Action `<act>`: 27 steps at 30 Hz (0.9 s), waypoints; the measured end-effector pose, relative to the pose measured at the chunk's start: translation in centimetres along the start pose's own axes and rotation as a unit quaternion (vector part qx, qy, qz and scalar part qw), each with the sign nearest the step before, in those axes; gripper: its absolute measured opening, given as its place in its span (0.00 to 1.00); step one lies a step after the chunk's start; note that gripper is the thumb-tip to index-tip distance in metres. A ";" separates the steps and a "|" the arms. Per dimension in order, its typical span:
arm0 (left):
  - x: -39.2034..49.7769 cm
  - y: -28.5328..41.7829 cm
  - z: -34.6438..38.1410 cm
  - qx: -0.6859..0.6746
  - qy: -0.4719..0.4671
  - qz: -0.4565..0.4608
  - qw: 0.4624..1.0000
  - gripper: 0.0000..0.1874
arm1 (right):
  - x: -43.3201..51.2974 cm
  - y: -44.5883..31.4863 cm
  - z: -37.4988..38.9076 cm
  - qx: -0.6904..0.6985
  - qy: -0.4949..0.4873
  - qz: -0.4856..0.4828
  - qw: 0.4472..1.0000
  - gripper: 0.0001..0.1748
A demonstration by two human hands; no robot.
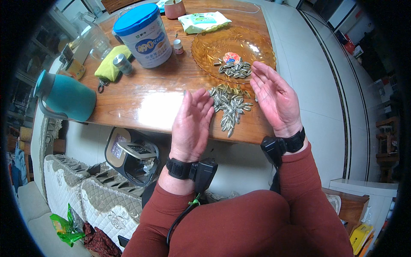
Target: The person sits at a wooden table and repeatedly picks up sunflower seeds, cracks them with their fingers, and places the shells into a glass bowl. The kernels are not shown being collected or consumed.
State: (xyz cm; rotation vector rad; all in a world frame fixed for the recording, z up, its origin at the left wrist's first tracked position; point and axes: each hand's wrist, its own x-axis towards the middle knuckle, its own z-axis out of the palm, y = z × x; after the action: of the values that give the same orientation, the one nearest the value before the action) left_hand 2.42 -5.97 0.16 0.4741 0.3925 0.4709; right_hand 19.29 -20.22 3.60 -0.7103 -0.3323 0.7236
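Note:
A loose pile of striped sunflower seeds (229, 104) lies on the wooden table (128, 106) close to its front edge. My left hand (194, 120) is cupped at the pile's left side, its fingertips beside the seeds and nothing in it. On the other side, my right hand (275, 96) is held palm inward and empty, fingertips near the rim of an amber glass plate (205, 45). More seeds (237, 70) sit in that plate, next to a round red-and-blue piece (231, 57). Both wrists wear black strapped devices.
Behind the pile stand a large blue-lidded can (143, 35), a small white bottle (178, 46) and a wipes pack (204, 22). Leftward are a teal jug (65, 96), scissors (101, 86), a yellow cloth (112, 62) and a metal can (123, 64). A trash bin (131, 155) stands below.

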 end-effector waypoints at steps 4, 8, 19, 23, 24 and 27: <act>0.0 0.3 -0.2 0.012 -0.006 0.000 1.000 0.29 | -1.1 -0.5 1.1 -0.231 -0.013 0.024 0.973 0.17; 0.0 0.6 -0.3 0.040 0.019 -0.007 0.999 0.28 | -2.1 0.8 1.2 -0.579 -0.065 -0.008 0.813 0.22; 0.2 -0.2 -0.2 0.053 0.011 -0.075 0.996 0.28 | -2.3 4.6 0.6 -0.729 -0.122 -0.095 0.667 0.20; 0.4 -0.3 -0.4 0.039 -0.005 -0.082 0.996 0.27 | -2.1 5.3 0.5 -0.699 -0.120 -0.116 0.695 0.19; 0.5 -0.3 -0.5 0.034 -0.010 -0.083 0.996 0.27 | -2.1 5.3 0.5 -0.692 -0.116 -0.110 0.703 0.17; 0.5 -0.4 -0.6 0.010 -0.027 -0.088 0.996 0.27 | -2.2 5.2 0.7 -0.674 -0.117 -0.116 0.720 0.15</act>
State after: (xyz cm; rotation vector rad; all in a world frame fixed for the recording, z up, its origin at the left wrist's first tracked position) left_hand 2.71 -5.85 -0.63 0.4657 0.3843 0.2827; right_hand 14.83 -18.69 0.41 -1.9245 -1.2238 0.2055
